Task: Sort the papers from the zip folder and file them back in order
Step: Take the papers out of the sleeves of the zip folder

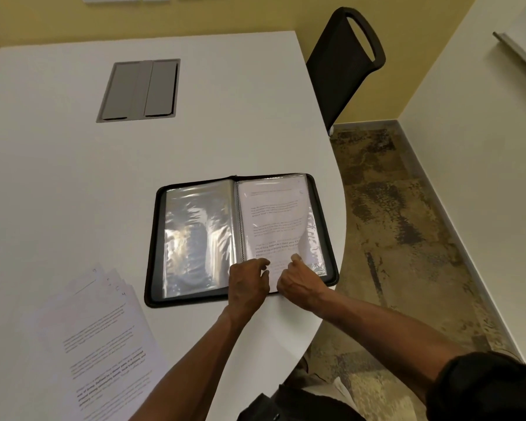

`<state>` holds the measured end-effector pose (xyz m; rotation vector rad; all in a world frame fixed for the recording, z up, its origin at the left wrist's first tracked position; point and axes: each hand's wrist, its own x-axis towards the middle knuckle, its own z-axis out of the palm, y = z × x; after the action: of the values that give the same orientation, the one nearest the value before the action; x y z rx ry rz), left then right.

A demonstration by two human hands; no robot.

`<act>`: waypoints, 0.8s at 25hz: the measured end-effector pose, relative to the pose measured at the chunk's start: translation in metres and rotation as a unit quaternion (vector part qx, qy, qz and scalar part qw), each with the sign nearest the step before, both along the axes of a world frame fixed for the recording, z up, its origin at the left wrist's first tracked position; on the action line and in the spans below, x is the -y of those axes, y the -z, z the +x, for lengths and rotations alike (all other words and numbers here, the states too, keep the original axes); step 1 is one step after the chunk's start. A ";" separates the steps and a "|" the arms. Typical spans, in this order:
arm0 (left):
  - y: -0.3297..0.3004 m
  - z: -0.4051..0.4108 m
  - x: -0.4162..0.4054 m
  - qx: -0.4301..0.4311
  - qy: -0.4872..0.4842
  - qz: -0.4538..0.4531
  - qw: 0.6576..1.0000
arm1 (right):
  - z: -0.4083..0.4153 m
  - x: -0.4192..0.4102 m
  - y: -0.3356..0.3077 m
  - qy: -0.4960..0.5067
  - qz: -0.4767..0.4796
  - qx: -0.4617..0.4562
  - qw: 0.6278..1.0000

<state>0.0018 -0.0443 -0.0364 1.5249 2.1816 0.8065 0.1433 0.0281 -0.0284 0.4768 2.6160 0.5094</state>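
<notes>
A white table with a curved near edge fills most of the view, a grey double-flap hatch set flush into its far part. A black zip folder lies open flat near the curved edge; its left clear sleeve looks empty and glares, and a printed sheet sits in the right one. The left hand and right hand meet at the near edge of that right sleeve, fingers curled and close together on the plastic and paper; whether they pinch the sheet or only press on it cannot be told. A fanned stack of papers lies on the table at the near left, well apart from the folder. A black chair stands at the far right against a yellow wall, above mottled brown flooring.
</notes>
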 end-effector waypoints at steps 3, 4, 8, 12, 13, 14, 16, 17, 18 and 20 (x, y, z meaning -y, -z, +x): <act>0.010 -0.003 0.013 0.031 -0.003 -0.004 1.000 | 0.010 0.007 -0.005 -0.007 -0.037 -0.069 0.997; 0.012 -0.003 0.018 0.047 -0.020 -0.009 0.999 | 0.012 0.010 -0.007 -0.016 -0.054 -0.099 0.994; 0.023 -0.004 0.050 0.140 -0.125 -0.071 0.980 | 0.019 0.034 -0.004 0.001 -0.085 -0.129 0.988; 0.027 0.005 0.069 0.177 -0.120 -0.133 0.968 | 0.039 0.041 0.012 0.069 -0.092 -0.160 0.980; 0.026 0.006 0.070 0.184 -0.116 -0.141 0.966 | 0.045 0.043 0.016 0.073 -0.091 -0.167 0.979; 0.025 0.006 0.070 0.194 -0.117 -0.147 0.963 | 0.050 0.045 0.018 0.075 -0.092 -0.170 0.978; 0.022 0.006 0.068 0.210 -0.126 -0.154 0.957 | 0.061 0.053 0.018 0.072 -0.102 -0.176 0.976; 0.019 0.005 0.068 0.220 -0.131 -0.157 0.954 | 0.065 0.059 0.016 0.071 -0.110 -0.190 0.973; 0.016 0.005 0.067 0.234 -0.137 -0.162 0.949 | 0.068 0.068 0.012 0.073 -0.120 -0.207 0.968; 0.011 0.006 0.070 0.278 -0.155 -0.183 0.930 | 0.072 0.089 0.006 0.087 -0.149 -0.239 0.956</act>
<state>0.0074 -0.1144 -0.0473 0.6724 1.9996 0.7516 0.2155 -0.0611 -0.0340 0.8001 2.9912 -0.0758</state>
